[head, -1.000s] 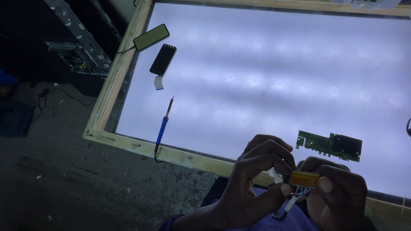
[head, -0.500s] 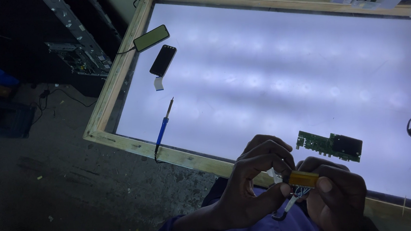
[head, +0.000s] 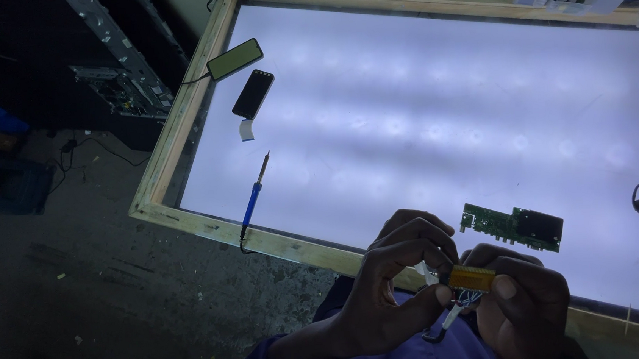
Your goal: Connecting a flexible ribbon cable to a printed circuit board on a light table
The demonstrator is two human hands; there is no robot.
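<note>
Bottom centre: left hand [head: 390, 303] and right hand [head: 523, 308] pinching a small amber part [head: 470, 277] between fingertips, raised close for inspection, thin wires dangling. Just above, green circuit board [head: 513, 225] flat on glowing light table [head: 209, 225]. Left of centre: blue soldering iron [head: 251, 200] parked across the frame.

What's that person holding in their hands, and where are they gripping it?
A small flat amber-yellow component with thin wires hanging below. The right hand pinches its right end under the thumb; the left hand fingertips grip its left end.
</note>
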